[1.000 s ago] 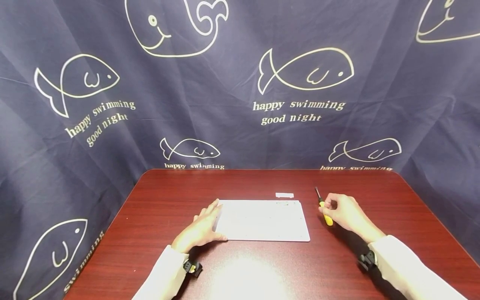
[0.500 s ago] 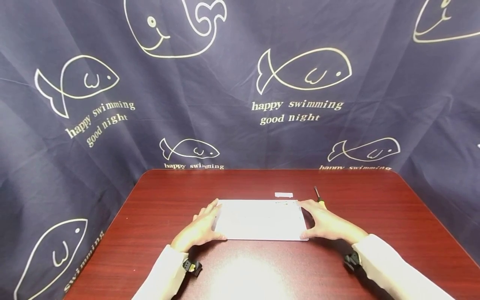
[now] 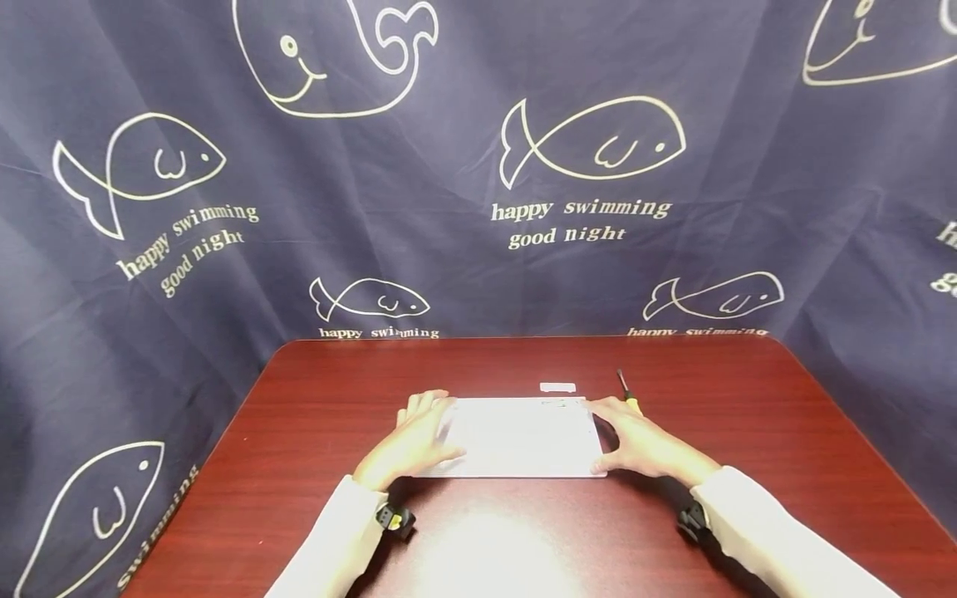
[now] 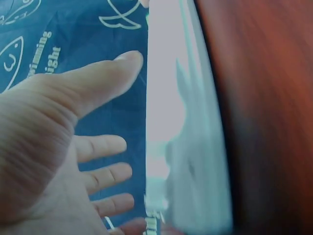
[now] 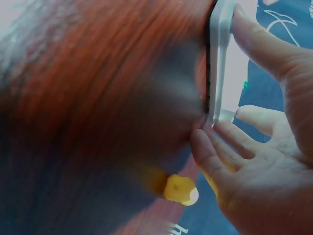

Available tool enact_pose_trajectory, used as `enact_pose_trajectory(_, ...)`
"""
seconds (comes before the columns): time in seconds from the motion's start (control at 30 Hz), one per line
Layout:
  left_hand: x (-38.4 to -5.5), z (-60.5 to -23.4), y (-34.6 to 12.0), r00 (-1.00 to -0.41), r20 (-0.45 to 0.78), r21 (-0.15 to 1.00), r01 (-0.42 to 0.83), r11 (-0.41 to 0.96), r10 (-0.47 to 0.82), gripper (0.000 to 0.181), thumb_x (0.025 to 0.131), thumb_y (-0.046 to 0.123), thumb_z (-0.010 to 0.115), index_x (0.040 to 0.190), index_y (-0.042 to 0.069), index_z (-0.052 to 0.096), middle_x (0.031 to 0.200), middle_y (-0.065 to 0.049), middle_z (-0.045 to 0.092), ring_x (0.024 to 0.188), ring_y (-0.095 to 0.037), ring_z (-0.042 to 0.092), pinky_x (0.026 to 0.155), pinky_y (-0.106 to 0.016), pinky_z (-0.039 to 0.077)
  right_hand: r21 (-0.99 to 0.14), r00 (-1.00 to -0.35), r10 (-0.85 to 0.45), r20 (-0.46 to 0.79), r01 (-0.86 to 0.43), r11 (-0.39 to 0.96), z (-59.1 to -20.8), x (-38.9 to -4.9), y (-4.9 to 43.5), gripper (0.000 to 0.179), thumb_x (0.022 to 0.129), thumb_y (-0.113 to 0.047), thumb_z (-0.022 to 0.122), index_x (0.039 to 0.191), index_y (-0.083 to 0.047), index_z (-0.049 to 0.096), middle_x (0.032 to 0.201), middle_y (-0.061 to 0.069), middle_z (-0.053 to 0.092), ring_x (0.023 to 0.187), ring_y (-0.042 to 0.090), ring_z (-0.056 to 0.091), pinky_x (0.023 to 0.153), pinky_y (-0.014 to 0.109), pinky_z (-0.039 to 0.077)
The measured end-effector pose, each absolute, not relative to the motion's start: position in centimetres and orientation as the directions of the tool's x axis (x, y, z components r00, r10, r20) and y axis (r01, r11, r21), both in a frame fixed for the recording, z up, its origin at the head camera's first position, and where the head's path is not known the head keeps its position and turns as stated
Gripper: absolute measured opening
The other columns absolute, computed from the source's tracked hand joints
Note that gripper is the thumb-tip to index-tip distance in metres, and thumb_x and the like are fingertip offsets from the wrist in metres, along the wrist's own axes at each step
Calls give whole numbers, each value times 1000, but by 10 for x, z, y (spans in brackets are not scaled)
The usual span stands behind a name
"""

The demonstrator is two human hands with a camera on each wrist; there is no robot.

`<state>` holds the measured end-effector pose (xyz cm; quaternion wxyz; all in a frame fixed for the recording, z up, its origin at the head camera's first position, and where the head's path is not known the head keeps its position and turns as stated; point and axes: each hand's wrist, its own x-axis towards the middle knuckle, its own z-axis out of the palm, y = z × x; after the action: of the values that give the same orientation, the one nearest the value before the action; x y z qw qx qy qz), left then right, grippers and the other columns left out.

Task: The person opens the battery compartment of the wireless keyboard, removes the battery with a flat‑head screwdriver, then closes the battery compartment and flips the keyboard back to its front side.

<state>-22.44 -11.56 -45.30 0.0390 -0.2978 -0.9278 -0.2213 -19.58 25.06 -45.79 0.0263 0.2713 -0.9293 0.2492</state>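
A white keyboard (image 3: 516,440) lies underside up on the table, with a small slot at its far right corner. My left hand (image 3: 411,440) is over its left end, fingers extended; in the left wrist view the thumb and fingers appear apart from the keyboard's edge. My right hand (image 3: 639,440) grips the right end, thumb at the near corner and fingertips at the far one. Just beyond the keyboard lies a small white cover (image 3: 557,387). Partly hidden behind my right hand is a screwdriver (image 3: 632,405) with a yellow handle, which also shows blurred in the right wrist view.
The reddish-brown table (image 3: 359,374) has rounded far corners. A dark blue curtain (image 3: 463,166) printed with white fish and lettering hangs behind and to the sides. Bright glare lies on the table in front of the keyboard.
My right hand has let go of the screwdriver and moved left onto the keyboard's right end. My left hand has shifted right over the keyboard and loosened from its left edge.
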Motion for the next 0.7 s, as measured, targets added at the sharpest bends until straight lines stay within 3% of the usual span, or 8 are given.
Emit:
enact_pose_trajectory(0.2,-231,-442,-84,-739,266,341,673,656,619,64,76,36,77,129,8,53,118,-6,51,103,-26,42,78,-40,36,-451,-856,-488,170,-508,734,-458,-197,249,89,60,-23,89,134,4,48,123,16,53,115,33,46,92,50,38)
enact_pose_trajectory(0.43,-240,-436,-51,-717,219,340,692,637,662,62,80,33,75,131,7,51,120,-9,53,107,-25,43,87,-40,36,-449,-851,-496,170,-515,730,-458,-197,249,88,60,-23,88,133,4,48,122,15,53,115,32,46,92,51,37)
enact_pose_trajectory(0.7,-250,-440,-8,-685,143,273,721,637,714,60,81,33,73,132,10,52,121,-4,51,110,-22,42,86,-36,36,-449,-860,-488,146,-498,742,-456,-196,249,89,60,-23,88,135,5,47,122,16,53,115,32,45,92,50,38)
